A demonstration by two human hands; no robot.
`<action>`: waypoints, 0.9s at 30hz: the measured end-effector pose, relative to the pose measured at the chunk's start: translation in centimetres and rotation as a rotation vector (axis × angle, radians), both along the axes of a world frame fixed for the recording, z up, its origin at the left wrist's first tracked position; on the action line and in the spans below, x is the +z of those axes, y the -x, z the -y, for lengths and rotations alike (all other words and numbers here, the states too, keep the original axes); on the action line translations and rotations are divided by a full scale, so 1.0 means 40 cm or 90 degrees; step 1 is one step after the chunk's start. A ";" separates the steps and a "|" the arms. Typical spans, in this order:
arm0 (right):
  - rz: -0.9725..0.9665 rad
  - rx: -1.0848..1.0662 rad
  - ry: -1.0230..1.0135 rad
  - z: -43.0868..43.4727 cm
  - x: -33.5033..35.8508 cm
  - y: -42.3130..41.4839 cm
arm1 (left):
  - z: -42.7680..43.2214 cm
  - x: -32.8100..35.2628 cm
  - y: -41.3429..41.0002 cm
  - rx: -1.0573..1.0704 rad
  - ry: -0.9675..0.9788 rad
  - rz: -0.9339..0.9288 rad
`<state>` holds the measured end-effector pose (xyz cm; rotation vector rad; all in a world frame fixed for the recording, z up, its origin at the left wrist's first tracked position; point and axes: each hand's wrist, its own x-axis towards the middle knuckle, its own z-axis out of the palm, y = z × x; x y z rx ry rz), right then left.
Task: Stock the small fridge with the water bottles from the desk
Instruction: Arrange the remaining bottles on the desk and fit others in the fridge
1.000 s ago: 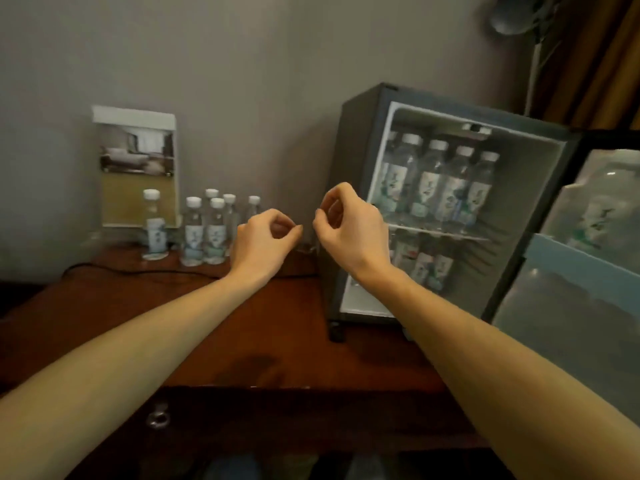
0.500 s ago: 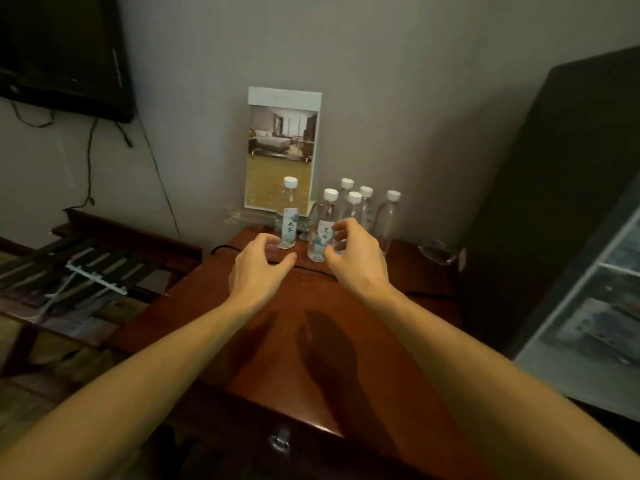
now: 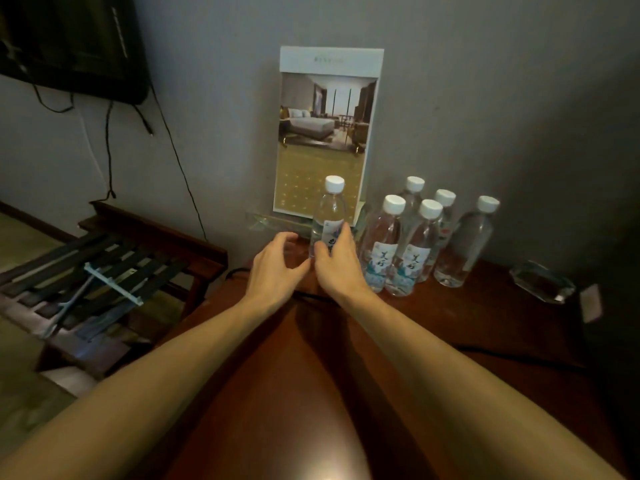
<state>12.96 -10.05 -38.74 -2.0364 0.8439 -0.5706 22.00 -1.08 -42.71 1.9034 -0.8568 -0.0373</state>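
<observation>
Several clear water bottles (image 3: 412,244) with white caps stand in a cluster at the back of the brown desk (image 3: 467,341), near the wall. One more bottle (image 3: 329,207) stands alone just left of them. My right hand (image 3: 337,268) grips this lone bottle low down, with fingers on its label and the thumb on its left side. My left hand (image 3: 277,266) hovers just left of it with fingers spread and loosely curved, holding nothing. The fridge is out of view.
A tall picture card (image 3: 325,133) in a clear stand leans on the wall behind the lone bottle. A glass ashtray (image 3: 542,282) sits on the desk at the right. A slatted luggage rack (image 3: 104,271) stands left of the desk, under a wall screen (image 3: 69,43) with hanging cables.
My view swung left from the open fridge to the bottles on the desk. Both hands reached forward, and my right hand closed round the lone bottle.
</observation>
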 end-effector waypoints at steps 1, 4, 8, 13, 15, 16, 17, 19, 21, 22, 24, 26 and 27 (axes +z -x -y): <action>0.001 -0.003 -0.016 0.012 -0.010 -0.012 | 0.016 -0.004 -0.011 -0.006 0.000 0.002; 0.030 -0.035 -0.037 0.036 -0.036 -0.043 | 0.057 -0.011 -0.037 -0.038 -0.010 0.003; 0.058 -0.077 -0.055 0.052 -0.051 -0.068 | 0.093 -0.013 -0.044 -0.072 -0.027 -0.014; 0.058 -0.097 -0.063 0.038 -0.043 -0.049 | 0.082 -0.002 -0.029 -0.022 -0.012 0.003; 0.057 -0.099 -0.074 0.019 -0.030 -0.033 | 0.057 0.007 -0.013 -0.006 -0.018 0.024; 0.061 -0.097 -0.074 0.008 -0.023 -0.023 | 0.041 0.015 -0.005 -0.001 -0.022 0.036; 0.065 -0.096 -0.073 -0.007 -0.012 -0.011 | 0.023 0.026 0.005 0.001 -0.023 0.045; 0.073 -0.087 -0.070 -0.038 0.014 0.017 | -0.014 0.054 0.025 -0.004 -0.013 0.048; 0.078 -0.077 -0.059 -0.075 0.048 0.057 | -0.057 0.087 0.054 -0.012 0.002 0.047; 0.084 -0.073 -0.048 -0.095 0.068 0.081 | -0.082 0.107 0.073 -0.016 0.009 0.048; 0.092 -0.066 -0.026 -0.131 0.104 0.128 | -0.123 0.139 0.113 -0.034 0.029 0.045; 0.102 -0.057 -0.013 -0.172 0.145 0.186 | -0.169 0.176 0.165 -0.061 0.051 0.038; 0.108 -0.054 -0.004 -0.192 0.166 0.219 | -0.190 0.193 0.193 -0.076 0.062 0.036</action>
